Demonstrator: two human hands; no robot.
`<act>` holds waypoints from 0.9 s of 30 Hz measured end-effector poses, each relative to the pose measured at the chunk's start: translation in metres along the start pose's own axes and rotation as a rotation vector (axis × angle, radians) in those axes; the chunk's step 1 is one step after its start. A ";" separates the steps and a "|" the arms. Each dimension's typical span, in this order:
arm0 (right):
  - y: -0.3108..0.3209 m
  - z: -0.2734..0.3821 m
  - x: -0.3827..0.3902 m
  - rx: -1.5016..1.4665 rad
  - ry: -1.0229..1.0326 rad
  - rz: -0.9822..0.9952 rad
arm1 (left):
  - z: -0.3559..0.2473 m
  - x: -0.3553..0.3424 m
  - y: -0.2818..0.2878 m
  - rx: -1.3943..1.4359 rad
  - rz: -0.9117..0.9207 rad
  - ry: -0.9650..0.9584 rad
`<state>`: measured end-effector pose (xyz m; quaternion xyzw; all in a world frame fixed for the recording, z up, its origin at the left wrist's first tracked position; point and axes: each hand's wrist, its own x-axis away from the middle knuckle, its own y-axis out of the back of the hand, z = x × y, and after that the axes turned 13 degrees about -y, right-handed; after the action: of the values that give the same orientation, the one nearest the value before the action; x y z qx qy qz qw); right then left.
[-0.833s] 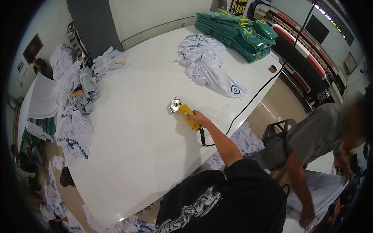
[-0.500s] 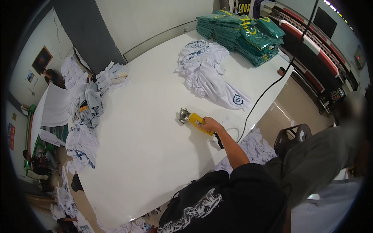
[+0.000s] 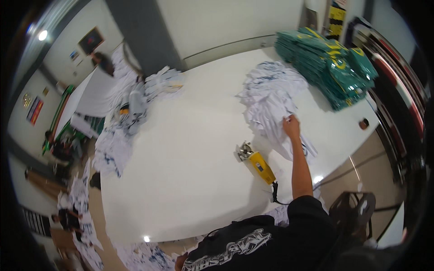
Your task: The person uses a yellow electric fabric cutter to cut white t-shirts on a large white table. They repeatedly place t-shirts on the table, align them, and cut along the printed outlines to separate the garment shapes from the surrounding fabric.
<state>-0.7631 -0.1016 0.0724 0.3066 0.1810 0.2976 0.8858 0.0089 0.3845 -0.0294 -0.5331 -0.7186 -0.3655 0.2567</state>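
My right hand (image 3: 292, 125) reaches across the table, its fingers closed on the near part of a pile of white fabric pieces (image 3: 271, 97) with blue prints. The fabric lies loose and crumpled, one narrower end trailing toward the table's right edge. A yellow electric rotary cloth cutter (image 3: 261, 167) rests on the white table (image 3: 190, 149), just left of my right forearm. Its round metal head points to the far left and a black cord leaves its near end. Of my left arm (image 3: 181, 261) only a sliver of skin shows at the lower edge; that hand is out of sight.
Stacked green bagged garments (image 3: 327, 67) stand at the far right corner. White and grey cloth heaps (image 3: 120, 131) line the table's left edge. A dark plastic chair (image 3: 352, 210) stands right of me. Long printing machines (image 3: 393, 90) run along the right. Cloth lies on the floor (image 3: 147, 257).
My right hand has let go of the yellow cloth cutter and moved away to the white fabric, taking hold of it. The view has shifted; the grey-clothed figure at right is gone.
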 end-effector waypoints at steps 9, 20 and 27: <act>-0.079 0.066 -0.186 -0.050 0.038 0.085 | 0.000 0.032 0.045 0.108 -0.293 -0.147; 0.074 0.577 0.032 -1.225 0.400 0.778 | -0.535 0.092 -0.096 -0.169 -0.311 -1.704; 0.184 0.658 0.269 -1.263 0.833 1.217 | -0.697 0.204 -0.136 0.076 -0.842 -2.179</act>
<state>-0.3048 -0.0995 0.6461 -0.3142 0.0975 0.8320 0.4467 -0.1970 -0.0769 0.5106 -0.2764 -0.6891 0.2506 -0.6213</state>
